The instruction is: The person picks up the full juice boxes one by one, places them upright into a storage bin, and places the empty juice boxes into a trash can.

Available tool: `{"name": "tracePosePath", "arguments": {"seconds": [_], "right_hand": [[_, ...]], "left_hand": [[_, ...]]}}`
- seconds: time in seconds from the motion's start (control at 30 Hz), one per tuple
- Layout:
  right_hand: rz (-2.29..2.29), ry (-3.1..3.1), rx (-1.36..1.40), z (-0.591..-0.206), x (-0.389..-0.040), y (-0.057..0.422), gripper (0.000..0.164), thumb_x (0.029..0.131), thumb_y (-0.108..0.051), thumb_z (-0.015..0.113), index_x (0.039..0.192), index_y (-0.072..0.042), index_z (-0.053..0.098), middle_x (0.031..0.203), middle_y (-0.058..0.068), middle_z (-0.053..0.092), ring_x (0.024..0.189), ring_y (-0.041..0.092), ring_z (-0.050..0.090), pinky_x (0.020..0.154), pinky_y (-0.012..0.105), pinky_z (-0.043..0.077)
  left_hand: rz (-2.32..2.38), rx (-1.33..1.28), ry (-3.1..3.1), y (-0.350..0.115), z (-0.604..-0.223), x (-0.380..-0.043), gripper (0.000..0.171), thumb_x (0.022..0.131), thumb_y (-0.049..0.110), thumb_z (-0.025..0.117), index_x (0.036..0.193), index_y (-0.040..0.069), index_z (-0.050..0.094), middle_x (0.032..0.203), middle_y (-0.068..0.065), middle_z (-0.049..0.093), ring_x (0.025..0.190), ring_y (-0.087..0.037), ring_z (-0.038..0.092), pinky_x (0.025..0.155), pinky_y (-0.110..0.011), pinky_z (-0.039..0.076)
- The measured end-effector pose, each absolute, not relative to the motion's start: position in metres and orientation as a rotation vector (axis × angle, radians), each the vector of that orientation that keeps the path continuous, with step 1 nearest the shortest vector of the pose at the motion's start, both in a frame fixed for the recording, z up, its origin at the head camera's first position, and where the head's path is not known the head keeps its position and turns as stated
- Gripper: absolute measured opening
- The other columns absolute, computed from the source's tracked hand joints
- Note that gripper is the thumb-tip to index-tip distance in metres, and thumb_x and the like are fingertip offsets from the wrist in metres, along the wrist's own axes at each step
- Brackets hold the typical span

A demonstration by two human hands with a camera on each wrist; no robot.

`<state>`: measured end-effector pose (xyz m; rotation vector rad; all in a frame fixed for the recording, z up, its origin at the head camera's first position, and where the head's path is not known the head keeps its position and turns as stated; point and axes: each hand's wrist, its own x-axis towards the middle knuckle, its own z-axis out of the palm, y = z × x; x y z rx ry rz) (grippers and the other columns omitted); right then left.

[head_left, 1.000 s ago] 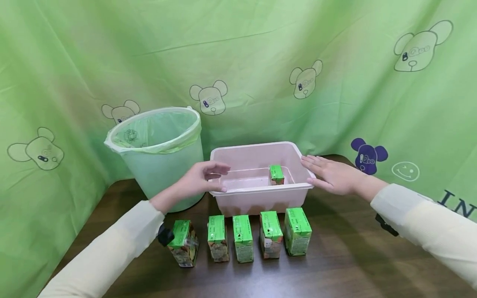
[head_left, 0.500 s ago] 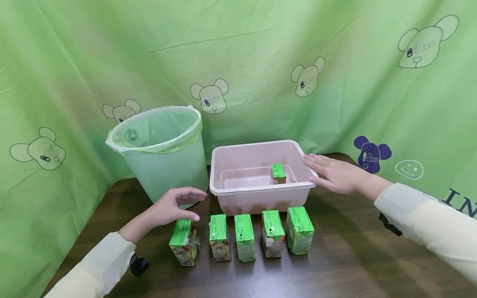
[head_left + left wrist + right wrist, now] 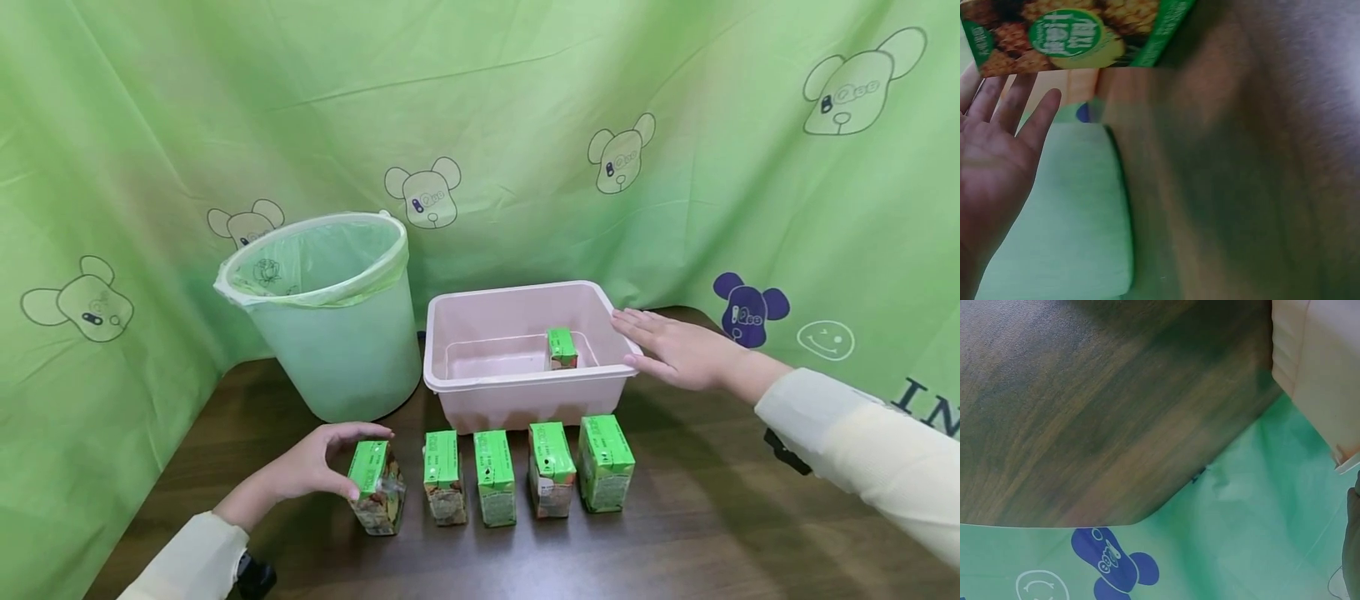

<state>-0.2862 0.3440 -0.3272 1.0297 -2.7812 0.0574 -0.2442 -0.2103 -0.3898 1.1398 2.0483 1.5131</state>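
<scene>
My left hand (image 3: 310, 469) is at the leftmost small green-topped drink carton (image 3: 368, 472), thumb at its near left corner and fingers spread over its far side. In the left wrist view the fingers (image 3: 1007, 103) reach out nearly straight beside the printed face of that carton (image 3: 1079, 37). My right hand (image 3: 684, 350) lies with straight fingers on the right rim of a pink plastic tub (image 3: 525, 400). One similar carton (image 3: 561, 348) stands inside the tub. In the right wrist view only a bit of the right hand (image 3: 1352, 540) shows at the edge, near the tub (image 3: 1329, 381).
Several more green-topped cartons, among them a middle one (image 3: 495, 479) and a right-end one (image 3: 606, 462), stand in a row before the tub. A pale green bin (image 3: 341, 350) with a plastic liner stands left of it on the dark wooden table (image 3: 697, 517). Behind hangs a green curtain (image 3: 510, 100).
My left hand has left the tub's left end and come down, toward me and to the left, to the leftmost carton. The right hand stays on the tub's rim.
</scene>
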Motion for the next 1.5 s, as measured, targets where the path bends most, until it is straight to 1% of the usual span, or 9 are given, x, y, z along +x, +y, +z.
{"name": "tracePosePath", "arguments": {"seconds": [0.13, 0.23, 0.47, 0.6, 0.77, 0.93, 1.1, 1.23, 1.5], "right_hand": [[0.061, -2.775, 1.03, -0.328, -0.286, 0.344, 0.061, 0.102, -0.034, 0.049, 0.148, 0.004, 0.034, 0.153, 0.023, 0.03, 0.14, 0.042, 0.026, 0.11, 0.056, 0.028], [0.055, -2.77, 1.034, -0.328, -0.286, 0.344, 0.061, 0.102, -0.033, 0.049, 0.147, 0.004, 0.034, 0.153, 0.023, 0.03, 0.14, 0.042, 0.026, 0.11, 0.055, 0.027], [0.067, -2.773, 1.024, -0.328, -0.285, 0.343, 0.061, 0.102, -0.033, 0.049, 0.147, 0.005, 0.034, 0.153, 0.023, 0.03, 0.14, 0.042, 0.026, 0.11, 0.055, 0.028], [0.063, -2.767, 1.03, -0.329, -0.285, 0.343, 0.061, 0.102, -0.032, 0.049, 0.147, 0.005, 0.034, 0.153, 0.023, 0.03, 0.139, 0.042, 0.026, 0.11, 0.055, 0.027], [0.059, -2.756, 1.042, -0.329, -0.285, 0.343, 0.06, 0.102, -0.032, 0.049, 0.147, 0.005, 0.034, 0.153, 0.023, 0.031, 0.14, 0.041, 0.027, 0.111, 0.053, 0.027], [0.067, -2.769, 1.035, -0.328, -0.284, 0.342, 0.061, 0.102, -0.032, 0.049, 0.148, 0.005, 0.033, 0.153, 0.023, 0.03, 0.14, 0.041, 0.026, 0.111, 0.052, 0.027], [0.066, -2.768, 1.03, -0.327, -0.284, 0.343, 0.061, 0.102, -0.033, 0.048, 0.148, 0.004, 0.033, 0.154, 0.022, 0.029, 0.14, 0.041, 0.025, 0.112, 0.052, 0.026], [0.059, -2.767, 1.027, -0.327, -0.285, 0.344, 0.061, 0.102, -0.033, 0.048, 0.148, 0.004, 0.033, 0.153, 0.022, 0.03, 0.14, 0.041, 0.026, 0.111, 0.054, 0.027], [0.076, -2.769, 1.03, -0.329, -0.286, 0.344, 0.061, 0.102, -0.033, 0.049, 0.148, 0.004, 0.033, 0.153, 0.023, 0.03, 0.14, 0.042, 0.026, 0.11, 0.055, 0.027]], "left_hand": [[1.592, 1.1, 1.892, -0.208, -0.398, -0.24, 0.074, 0.076, 0.015, 0.085, 0.14, 0.003, 0.049, 0.136, -0.024, 0.051, 0.112, -0.023, 0.057, 0.09, -0.037, 0.052], [1.64, 1.088, 1.794, -0.206, -0.402, -0.239, 0.074, 0.077, 0.011, 0.084, 0.14, 0.0, 0.046, 0.135, -0.022, 0.051, 0.111, -0.025, 0.058, 0.086, -0.04, 0.055], [1.669, 1.077, 1.785, -0.204, -0.407, -0.235, 0.077, 0.075, 0.004, 0.084, 0.14, -0.002, 0.043, 0.137, -0.023, 0.049, 0.117, -0.027, 0.056, 0.093, -0.035, 0.051], [1.672, 1.066, 1.834, -0.204, -0.408, -0.233, 0.074, 0.075, 0.001, 0.082, 0.139, -0.002, 0.045, 0.135, -0.028, 0.049, 0.113, -0.026, 0.058, 0.091, -0.035, 0.052], [1.681, 1.088, 1.916, -0.202, -0.407, -0.23, 0.07, 0.075, -0.003, 0.079, 0.137, -0.003, 0.048, 0.131, -0.025, 0.054, 0.105, -0.023, 0.061, 0.086, -0.034, 0.054], [1.688, 1.089, 1.983, -0.201, -0.404, -0.23, 0.067, 0.074, -0.005, 0.078, 0.135, -0.004, 0.049, 0.128, -0.03, 0.053, 0.103, -0.024, 0.062, 0.083, -0.035, 0.055], [1.668, 1.111, 2.082, -0.203, -0.396, -0.233, 0.068, 0.074, -0.003, 0.079, 0.134, -0.008, 0.049, 0.127, -0.032, 0.055, 0.104, -0.021, 0.063, 0.084, -0.031, 0.054], [1.673, 1.131, 2.112, -0.204, -0.384, -0.235, 0.068, 0.074, -0.003, 0.079, 0.134, -0.011, 0.047, 0.127, -0.029, 0.057, 0.103, -0.02, 0.063, 0.083, -0.03, 0.054], [1.648, 1.164, 2.248, -0.2, -0.352, -0.237, 0.066, 0.073, -0.002, 0.08, 0.133, -0.005, 0.051, 0.122, -0.023, 0.061, 0.093, -0.019, 0.063, 0.075, -0.032, 0.056]]}}
